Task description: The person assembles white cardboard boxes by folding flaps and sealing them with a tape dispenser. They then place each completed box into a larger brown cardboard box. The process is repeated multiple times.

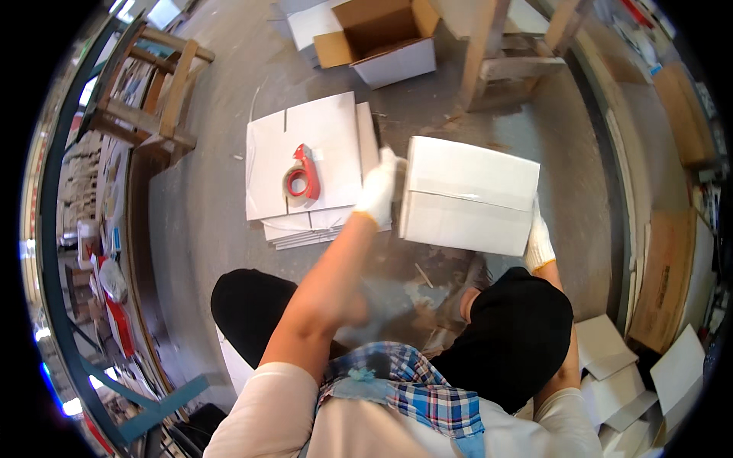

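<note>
A closed white cardboard box [467, 217] sits tilted slightly in front of me, a seam running across its top where the flaps meet. My right hand [540, 243], in a white knit glove, grips its right side; some fingers are hidden behind the edge. Beside the box's left side is my gloved left hand [376, 189], fingers stretched out, slightly blurred, with a narrow gap to the box. Just left of that hand lies a stack of flat white cardboard sheets [263, 145]. A red tape dispenser [308, 174] with a tape roll rests on top of the stack.
An open cardboard box [397, 65] stands at the far side, near a wooden trestle [519, 69]. Another wooden stand [175, 91] is at the far left, beside a blue-green metal frame [52, 229]. White cartons [611, 374] lie at the lower right, below a brown carton [663, 278].
</note>
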`<state>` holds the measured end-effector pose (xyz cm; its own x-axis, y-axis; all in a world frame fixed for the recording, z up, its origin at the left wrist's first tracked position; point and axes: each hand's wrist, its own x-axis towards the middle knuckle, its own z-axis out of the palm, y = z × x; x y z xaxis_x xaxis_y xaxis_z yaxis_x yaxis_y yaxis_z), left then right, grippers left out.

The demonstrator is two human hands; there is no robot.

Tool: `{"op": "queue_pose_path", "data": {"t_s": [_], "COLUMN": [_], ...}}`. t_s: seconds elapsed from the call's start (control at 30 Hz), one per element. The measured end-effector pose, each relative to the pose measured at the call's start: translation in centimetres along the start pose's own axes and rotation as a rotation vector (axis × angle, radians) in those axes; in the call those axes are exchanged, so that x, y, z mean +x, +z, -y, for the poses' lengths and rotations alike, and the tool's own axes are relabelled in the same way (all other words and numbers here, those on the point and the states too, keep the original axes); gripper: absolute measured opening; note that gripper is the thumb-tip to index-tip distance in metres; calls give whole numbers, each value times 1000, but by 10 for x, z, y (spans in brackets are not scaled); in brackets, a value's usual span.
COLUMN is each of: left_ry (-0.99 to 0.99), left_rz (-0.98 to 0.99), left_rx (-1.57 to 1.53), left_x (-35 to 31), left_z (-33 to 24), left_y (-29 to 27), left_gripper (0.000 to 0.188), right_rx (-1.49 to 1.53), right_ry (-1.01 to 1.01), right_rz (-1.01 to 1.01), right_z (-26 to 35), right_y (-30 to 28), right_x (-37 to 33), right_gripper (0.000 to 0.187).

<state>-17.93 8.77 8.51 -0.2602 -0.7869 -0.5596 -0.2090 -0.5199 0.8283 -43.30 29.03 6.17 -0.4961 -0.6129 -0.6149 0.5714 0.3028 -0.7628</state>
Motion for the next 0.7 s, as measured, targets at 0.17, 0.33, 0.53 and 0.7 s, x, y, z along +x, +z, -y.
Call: {"op": "queue_pose_path", "data": {"t_s": [0.17, 0.33, 0.53, 0.7], "left_ry": [161, 36, 70, 148], "left_rz": [203, 224, 206, 141], "left_rx": [-391, -383, -52, 192], "left_x": [14, 13, 14, 7], "left_z": [-24, -5, 43, 5], "left_y": [-34, -29, -18, 11], "left_gripper": [82, 83, 85, 62], "right_rx": [142, 70, -77, -574], "right_ry": [-328, -303, -181, -337], "right_rz": [219, 92, -8, -61], "right_z": [45, 49, 17, 23], "right_y": [0, 2, -3, 1], "right_x": [-17, -27, -30, -13], "right_gripper": [69, 73, 72, 75]}}
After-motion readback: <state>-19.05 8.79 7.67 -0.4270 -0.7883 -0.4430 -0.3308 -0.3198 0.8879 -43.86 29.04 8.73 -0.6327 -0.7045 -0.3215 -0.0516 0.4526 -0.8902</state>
